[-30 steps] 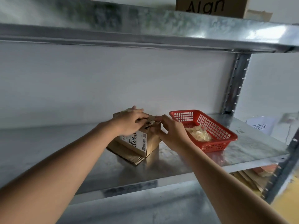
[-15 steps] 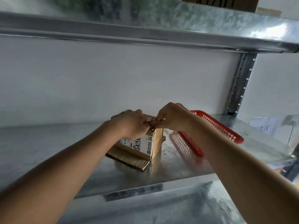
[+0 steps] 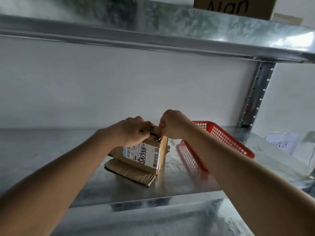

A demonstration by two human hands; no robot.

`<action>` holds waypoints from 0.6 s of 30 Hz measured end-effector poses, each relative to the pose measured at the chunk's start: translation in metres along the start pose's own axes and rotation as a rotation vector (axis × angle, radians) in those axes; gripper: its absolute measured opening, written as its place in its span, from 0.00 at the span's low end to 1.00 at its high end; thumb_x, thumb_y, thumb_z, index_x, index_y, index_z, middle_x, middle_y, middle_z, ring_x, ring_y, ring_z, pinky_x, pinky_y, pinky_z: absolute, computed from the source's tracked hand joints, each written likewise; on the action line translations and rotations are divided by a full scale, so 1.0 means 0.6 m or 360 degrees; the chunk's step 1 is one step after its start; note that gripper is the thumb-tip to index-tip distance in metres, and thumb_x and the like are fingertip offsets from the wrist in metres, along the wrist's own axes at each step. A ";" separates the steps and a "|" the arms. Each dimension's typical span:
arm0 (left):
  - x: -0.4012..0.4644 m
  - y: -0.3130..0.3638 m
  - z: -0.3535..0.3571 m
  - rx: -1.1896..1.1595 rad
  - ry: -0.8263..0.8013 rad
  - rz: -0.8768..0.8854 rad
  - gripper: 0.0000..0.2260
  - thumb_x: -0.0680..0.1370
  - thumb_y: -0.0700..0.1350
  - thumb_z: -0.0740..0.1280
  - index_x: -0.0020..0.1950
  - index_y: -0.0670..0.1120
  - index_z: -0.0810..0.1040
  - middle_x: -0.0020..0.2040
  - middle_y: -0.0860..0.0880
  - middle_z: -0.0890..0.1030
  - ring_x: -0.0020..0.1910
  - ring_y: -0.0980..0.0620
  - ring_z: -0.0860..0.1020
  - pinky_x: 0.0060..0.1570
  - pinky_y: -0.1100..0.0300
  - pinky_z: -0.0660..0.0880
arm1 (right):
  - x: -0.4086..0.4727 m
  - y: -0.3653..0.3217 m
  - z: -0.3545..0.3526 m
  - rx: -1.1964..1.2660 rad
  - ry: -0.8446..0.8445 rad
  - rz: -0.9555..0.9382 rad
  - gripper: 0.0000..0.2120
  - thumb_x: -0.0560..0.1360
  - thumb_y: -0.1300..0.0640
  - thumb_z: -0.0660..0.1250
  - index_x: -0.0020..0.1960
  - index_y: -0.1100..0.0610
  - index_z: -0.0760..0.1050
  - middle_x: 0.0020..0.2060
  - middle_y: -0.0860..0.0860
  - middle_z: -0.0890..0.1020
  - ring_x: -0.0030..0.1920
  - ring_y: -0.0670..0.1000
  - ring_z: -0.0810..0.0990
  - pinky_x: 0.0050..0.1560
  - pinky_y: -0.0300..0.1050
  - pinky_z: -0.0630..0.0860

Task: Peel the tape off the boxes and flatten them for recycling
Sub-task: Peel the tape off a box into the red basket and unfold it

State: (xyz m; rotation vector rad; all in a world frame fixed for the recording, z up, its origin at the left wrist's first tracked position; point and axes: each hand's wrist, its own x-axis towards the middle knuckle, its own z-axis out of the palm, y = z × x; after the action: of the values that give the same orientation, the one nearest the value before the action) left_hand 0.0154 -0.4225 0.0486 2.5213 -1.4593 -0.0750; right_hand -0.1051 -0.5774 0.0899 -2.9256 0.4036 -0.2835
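Small box (image 3: 144,155) sits on flat cardboard (image 3: 131,174) on the metal shelf (image 3: 51,155), red basket (image 3: 221,138) just to its right. Left hand (image 3: 131,132) grips the box's top edge, right hand (image 3: 172,125) is pinching something at the top corner, looks like tape, kinda blurry tho.

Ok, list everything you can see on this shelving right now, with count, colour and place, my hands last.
Small cardboard box with white shipping label: one, brown, middle shelf, on the flattened piece.
Flattened corrugated cardboard piece: one, brown, under the box.
Red plastic mesh basket: one, right of the box.
White paper sign: one, far right.
Large cardboard box with black lettering: one, brown, top shelf.
Galvanised metal shelf: silver.
Left hand: grips box top.
Right hand: pinches at box top.
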 end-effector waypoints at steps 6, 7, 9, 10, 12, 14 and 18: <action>-0.017 0.011 0.013 0.0197 0.0080 -0.0032 0.16 0.84 0.61 0.49 0.70 0.63 0.66 0.59 0.52 0.70 0.58 0.49 0.71 0.57 0.47 0.72 | -0.006 0.021 -0.004 0.0141 -0.0078 -0.0204 0.04 0.81 0.54 0.69 0.46 0.49 0.76 0.42 0.44 0.75 0.44 0.46 0.74 0.36 0.39 0.66; -0.018 0.011 0.016 0.0238 0.0099 -0.0035 0.17 0.84 0.61 0.49 0.71 0.62 0.66 0.60 0.52 0.70 0.60 0.49 0.70 0.58 0.48 0.71 | -0.007 0.024 -0.004 0.0172 -0.0081 -0.0222 0.06 0.81 0.52 0.69 0.45 0.47 0.75 0.42 0.43 0.74 0.43 0.45 0.73 0.36 0.39 0.65; -0.016 0.012 0.019 0.0285 0.0111 -0.0047 0.18 0.84 0.61 0.48 0.72 0.61 0.64 0.62 0.51 0.69 0.62 0.49 0.69 0.60 0.48 0.69 | -0.010 0.029 0.000 0.0220 -0.0072 -0.0236 0.05 0.81 0.52 0.68 0.47 0.48 0.74 0.42 0.43 0.74 0.43 0.45 0.73 0.36 0.39 0.65; -0.013 0.013 0.019 0.0294 0.0102 -0.0056 0.18 0.84 0.61 0.48 0.72 0.61 0.64 0.63 0.51 0.69 0.63 0.49 0.68 0.61 0.48 0.69 | -0.012 0.031 0.003 0.0246 -0.0062 -0.0238 0.05 0.81 0.52 0.68 0.48 0.48 0.75 0.42 0.43 0.75 0.43 0.45 0.73 0.36 0.39 0.65; -0.008 0.012 0.019 0.0302 0.0084 -0.0071 0.18 0.84 0.60 0.48 0.72 0.60 0.64 0.65 0.51 0.69 0.65 0.49 0.68 0.62 0.48 0.68 | -0.018 0.037 0.009 0.0313 -0.0011 -0.0248 0.04 0.81 0.52 0.69 0.48 0.49 0.75 0.42 0.44 0.76 0.42 0.45 0.74 0.36 0.39 0.67; -0.004 0.009 0.020 0.0292 0.0075 -0.0069 0.17 0.84 0.59 0.49 0.72 0.60 0.63 0.66 0.51 0.69 0.66 0.49 0.69 0.61 0.49 0.68 | -0.026 0.047 0.013 0.0443 0.0058 -0.0235 0.03 0.81 0.53 0.70 0.49 0.50 0.78 0.44 0.45 0.80 0.45 0.47 0.78 0.38 0.41 0.72; 0.008 0.011 0.014 0.0128 0.0072 -0.0095 0.17 0.84 0.58 0.52 0.72 0.60 0.67 0.67 0.49 0.70 0.65 0.47 0.69 0.62 0.46 0.70 | -0.045 0.069 0.031 0.0682 0.0232 -0.0196 0.06 0.78 0.58 0.74 0.55 0.51 0.83 0.50 0.46 0.85 0.51 0.44 0.83 0.47 0.35 0.78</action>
State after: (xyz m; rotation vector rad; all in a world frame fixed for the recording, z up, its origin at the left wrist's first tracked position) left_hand 0.0110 -0.4310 0.0419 2.6127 -1.3966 0.0314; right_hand -0.1372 -0.6060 0.0594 -2.5188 0.1554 -0.5308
